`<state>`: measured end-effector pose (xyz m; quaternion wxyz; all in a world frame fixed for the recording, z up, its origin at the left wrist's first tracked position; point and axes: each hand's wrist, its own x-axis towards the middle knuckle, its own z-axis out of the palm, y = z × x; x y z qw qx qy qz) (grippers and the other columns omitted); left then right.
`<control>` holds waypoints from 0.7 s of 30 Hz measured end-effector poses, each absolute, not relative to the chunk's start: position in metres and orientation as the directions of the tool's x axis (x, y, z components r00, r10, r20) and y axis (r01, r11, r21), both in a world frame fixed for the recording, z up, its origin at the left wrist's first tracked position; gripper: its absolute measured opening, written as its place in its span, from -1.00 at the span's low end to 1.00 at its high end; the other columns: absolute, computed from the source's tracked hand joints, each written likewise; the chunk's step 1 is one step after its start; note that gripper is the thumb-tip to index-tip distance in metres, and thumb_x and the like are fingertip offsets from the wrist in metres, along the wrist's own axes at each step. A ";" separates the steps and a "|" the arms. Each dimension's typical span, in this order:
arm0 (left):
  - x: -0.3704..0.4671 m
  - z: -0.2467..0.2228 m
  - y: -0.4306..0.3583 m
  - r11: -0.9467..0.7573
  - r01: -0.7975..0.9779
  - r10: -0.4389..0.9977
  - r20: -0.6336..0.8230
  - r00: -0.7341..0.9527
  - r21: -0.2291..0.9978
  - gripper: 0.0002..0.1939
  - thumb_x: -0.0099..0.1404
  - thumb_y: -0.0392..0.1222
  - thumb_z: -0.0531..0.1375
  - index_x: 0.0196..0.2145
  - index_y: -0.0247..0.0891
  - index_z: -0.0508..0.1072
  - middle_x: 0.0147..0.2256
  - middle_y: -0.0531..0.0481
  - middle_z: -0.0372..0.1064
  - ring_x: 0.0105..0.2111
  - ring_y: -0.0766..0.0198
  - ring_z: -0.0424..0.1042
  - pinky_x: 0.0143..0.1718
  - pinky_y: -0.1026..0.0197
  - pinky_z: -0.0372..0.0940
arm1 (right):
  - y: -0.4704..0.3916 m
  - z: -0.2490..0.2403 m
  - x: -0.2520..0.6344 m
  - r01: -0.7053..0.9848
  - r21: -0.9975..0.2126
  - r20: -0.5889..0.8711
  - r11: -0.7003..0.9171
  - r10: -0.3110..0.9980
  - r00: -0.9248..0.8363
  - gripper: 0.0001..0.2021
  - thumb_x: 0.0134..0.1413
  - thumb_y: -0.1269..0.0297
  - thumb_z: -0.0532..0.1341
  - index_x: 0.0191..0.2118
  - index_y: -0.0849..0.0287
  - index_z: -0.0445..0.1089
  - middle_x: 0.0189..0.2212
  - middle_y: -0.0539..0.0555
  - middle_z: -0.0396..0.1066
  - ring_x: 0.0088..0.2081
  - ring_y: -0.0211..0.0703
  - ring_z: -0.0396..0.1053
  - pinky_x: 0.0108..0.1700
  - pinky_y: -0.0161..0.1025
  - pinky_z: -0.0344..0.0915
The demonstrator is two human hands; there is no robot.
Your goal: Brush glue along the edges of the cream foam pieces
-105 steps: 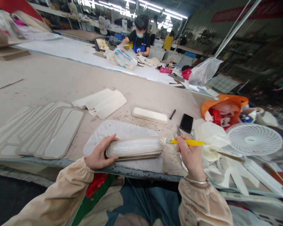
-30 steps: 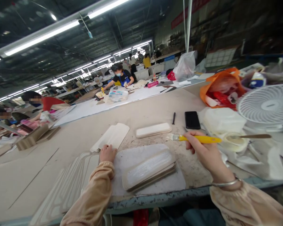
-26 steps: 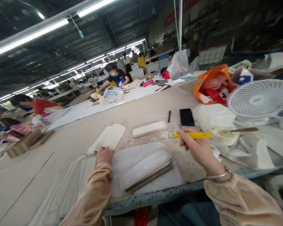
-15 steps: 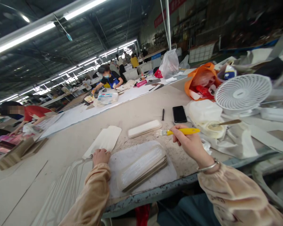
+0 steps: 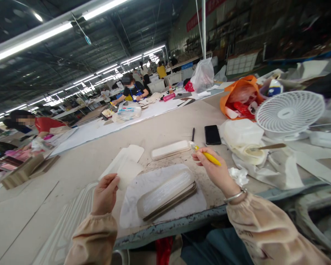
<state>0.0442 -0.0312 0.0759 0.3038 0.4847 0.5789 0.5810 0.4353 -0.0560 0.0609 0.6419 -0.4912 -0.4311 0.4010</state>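
Between the thumb and fingers of my left hand point(image 5: 106, 193) is a thin cream-coloured sheet point(image 5: 129, 173), lifted at its near end. More cream pieces point(image 5: 134, 150) lie beneath and behind it. My right hand point(image 5: 213, 169) grips a yellow-handled brush point(image 5: 211, 158), its bristles pointing left and away. In front of me a stack of rounded oblong pieces point(image 5: 168, 195), its top glossy and wet-looking, rests on a whitish sheet point(image 5: 129, 206). A smaller stack of oblong pieces point(image 5: 171, 149) sits just beyond, near the brush tip.
A phone point(image 5: 212, 134) and a black pen-like tool point(image 5: 193, 134) lie beyond my right hand. To the right stand a tub of pale paste point(image 5: 252, 152) with a stick, a white fan point(image 5: 289, 112) and an orange bag point(image 5: 238, 97). Flat strips point(image 5: 68, 217) spread at left. Co-workers bend over the far table.
My left hand has risen from the table and now holds up a cream sheet. The right hand has turned the brush so its bristles point more away from me.
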 end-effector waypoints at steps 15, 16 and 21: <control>0.108 0.070 -0.086 0.042 0.137 0.994 -0.028 -0.108 0.990 -0.73 -0.06 -0.11 0.43 -0.40 -0.27 0.55 -0.46 0.04 0.46 -0.45 0.35 0.35 -0.44 0.33 0.24 | -0.060 0.043 0.405 -0.110 -0.978 0.169 0.179 0.981 0.093 -0.56 -0.12 0.06 0.38 -0.22 0.03 0.14 -0.14 0.05 0.48 -0.08 -0.03 0.44 -0.08 -0.09 0.39; 0.108 0.068 -0.086 0.049 0.192 0.995 -0.031 -0.096 0.980 -0.73 -0.05 -0.10 0.42 -0.39 -0.28 0.55 -0.46 0.03 0.46 -0.45 0.34 0.35 -0.44 0.32 0.24 | -0.058 0.040 0.407 -0.088 -0.978 0.179 0.188 0.979 0.100 -0.56 -0.12 0.07 0.38 -0.23 0.03 0.14 -0.14 0.05 0.48 -0.06 -0.02 0.43 -0.04 -0.07 0.36; 0.099 0.056 -0.085 0.051 0.407 0.996 -0.017 -0.088 0.912 -0.74 0.05 -0.03 0.33 -0.38 -0.28 0.55 -0.47 0.01 0.45 -0.49 0.29 0.37 -0.45 0.25 0.29 | -0.058 0.030 0.409 0.147 -0.967 0.221 0.208 0.972 0.083 -0.64 -0.02 0.08 0.32 -0.20 0.05 0.18 -0.14 0.06 0.49 -0.14 -0.06 0.43 -0.04 -0.09 0.31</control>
